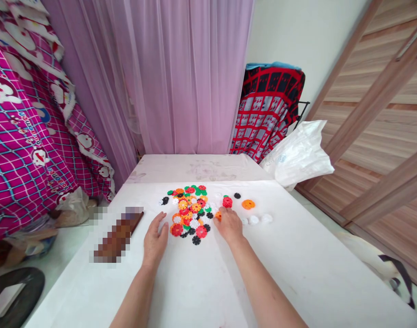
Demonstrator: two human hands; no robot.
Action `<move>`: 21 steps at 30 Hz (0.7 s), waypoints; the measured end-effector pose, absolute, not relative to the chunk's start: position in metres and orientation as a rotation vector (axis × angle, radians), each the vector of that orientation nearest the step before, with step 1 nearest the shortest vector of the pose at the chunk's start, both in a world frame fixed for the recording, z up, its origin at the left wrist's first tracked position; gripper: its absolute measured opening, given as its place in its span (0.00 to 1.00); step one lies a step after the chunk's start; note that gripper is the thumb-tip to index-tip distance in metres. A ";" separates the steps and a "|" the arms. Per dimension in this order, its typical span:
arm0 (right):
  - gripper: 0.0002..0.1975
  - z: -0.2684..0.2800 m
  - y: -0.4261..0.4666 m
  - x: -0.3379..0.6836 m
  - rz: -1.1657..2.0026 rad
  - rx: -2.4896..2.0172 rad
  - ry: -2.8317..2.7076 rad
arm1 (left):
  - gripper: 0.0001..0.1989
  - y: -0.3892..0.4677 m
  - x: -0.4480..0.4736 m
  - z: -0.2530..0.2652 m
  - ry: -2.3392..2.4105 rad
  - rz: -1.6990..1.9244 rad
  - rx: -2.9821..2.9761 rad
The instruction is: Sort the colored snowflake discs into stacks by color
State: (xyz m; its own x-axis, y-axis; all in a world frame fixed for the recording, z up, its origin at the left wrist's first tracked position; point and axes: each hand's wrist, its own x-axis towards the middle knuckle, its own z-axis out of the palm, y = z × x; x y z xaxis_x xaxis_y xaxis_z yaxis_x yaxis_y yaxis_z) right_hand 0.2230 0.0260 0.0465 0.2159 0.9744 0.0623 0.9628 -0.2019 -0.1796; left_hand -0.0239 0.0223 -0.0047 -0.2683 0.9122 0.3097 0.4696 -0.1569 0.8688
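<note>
A loose heap of plastic snowflake discs (189, 209) in red, orange, green, white and black lies on the white-covered table (194, 282). Just left of the heap, my left hand (155, 239) rests with thumb and fingers apart and nothing between them. My right hand (230, 225) is at the heap's right side, its fingers curled down over an orange snowflake disc (218, 216) that shows beside the fingertips. Part of that disc is hidden by the hand. Right beyond these fingers sits a red stack of discs (227, 202).
Right of the heap are an orange group of discs (248, 204), a black disc (237, 196) and several white discs (253, 220). A blurred brown object (115, 237) lies at the table's left. A white plastic bag (299, 155) stands by the far right corner, near a wooden wardrobe (375, 136).
</note>
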 end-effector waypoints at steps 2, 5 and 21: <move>0.14 0.046 0.027 0.224 0.110 -2.306 -1.859 | 0.17 0.022 -0.024 -0.004 1.690 1.417 1.569; 0.15 0.045 0.027 0.227 0.125 -2.298 -1.864 | 0.17 0.022 -0.024 -0.004 1.690 1.406 1.575; 0.18 0.046 0.026 0.227 0.137 -2.291 -1.871 | 0.17 0.023 -0.023 -0.005 1.703 1.423 1.569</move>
State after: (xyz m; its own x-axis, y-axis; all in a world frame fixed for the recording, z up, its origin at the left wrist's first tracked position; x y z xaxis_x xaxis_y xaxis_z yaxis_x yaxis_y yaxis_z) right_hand 0.2274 0.0259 0.0460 0.2035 0.9782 0.0421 0.9615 -0.1916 -0.1969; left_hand -0.0226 0.0230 -0.0054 -0.2745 0.9069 0.3198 0.4758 -0.1609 0.8647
